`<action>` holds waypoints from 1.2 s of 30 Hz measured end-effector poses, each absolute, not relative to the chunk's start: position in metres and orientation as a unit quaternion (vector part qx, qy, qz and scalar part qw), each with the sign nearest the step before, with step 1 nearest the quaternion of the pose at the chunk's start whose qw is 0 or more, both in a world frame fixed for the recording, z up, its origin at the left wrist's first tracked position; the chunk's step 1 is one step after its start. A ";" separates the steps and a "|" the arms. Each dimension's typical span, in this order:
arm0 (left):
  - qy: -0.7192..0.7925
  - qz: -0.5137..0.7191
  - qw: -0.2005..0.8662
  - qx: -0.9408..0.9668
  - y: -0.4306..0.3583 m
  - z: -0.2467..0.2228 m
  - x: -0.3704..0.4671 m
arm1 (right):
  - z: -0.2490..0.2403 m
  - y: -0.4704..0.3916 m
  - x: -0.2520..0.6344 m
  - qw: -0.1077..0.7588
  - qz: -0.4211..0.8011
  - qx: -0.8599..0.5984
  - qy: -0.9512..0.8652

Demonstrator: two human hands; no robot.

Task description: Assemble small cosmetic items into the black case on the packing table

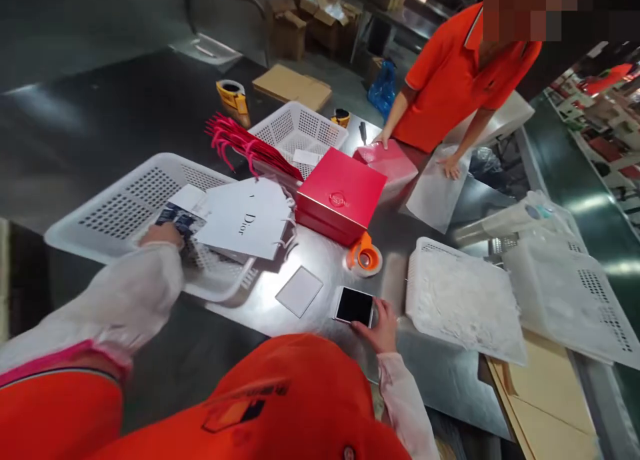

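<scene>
My left hand (164,235) is inside the left white plastic basket (120,187), its fingers closed at a dark blue printed packet (181,219); the fingertips are partly hidden. Beside that packet, a white paper bag (245,217) printed "Dior" lies across the basket. On the metal table, my right hand (380,323) grips the right edge of a small flat box (354,307) with a white rim and a black face or inside. To its left lies a separate flat whitish square (299,291). Just above the small box sits an orange tape dispenser (365,257).
A large red box (341,197) stands mid-table, near red corded bags (255,147) and another basket (300,123). At right are a basket of white filler (465,300) and cardboard sheets (550,393). Across the table, a co-worker (455,80) handles a pink box (387,163) and translucent wrapping (440,187).
</scene>
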State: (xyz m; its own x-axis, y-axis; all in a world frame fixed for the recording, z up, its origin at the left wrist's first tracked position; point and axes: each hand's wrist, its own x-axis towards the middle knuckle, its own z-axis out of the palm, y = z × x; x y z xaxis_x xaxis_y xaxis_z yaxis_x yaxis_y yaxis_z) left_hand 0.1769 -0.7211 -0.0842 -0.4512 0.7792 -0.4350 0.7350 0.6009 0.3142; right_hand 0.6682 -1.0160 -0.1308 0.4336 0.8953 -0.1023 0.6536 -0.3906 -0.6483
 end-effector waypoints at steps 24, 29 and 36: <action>0.462 0.021 0.231 0.856 -0.905 -0.111 0.409 | -0.137 -1.002 0.685 0.059 0.275 -0.751 -0.598; 0.295 -0.032 0.255 0.920 -0.911 -0.107 0.502 | -0.176 -1.012 0.703 0.237 0.341 -0.716 -0.562; 0.297 -0.023 0.369 0.881 -0.901 -0.100 0.518 | -0.144 -1.019 0.698 0.421 0.521 -0.617 -0.414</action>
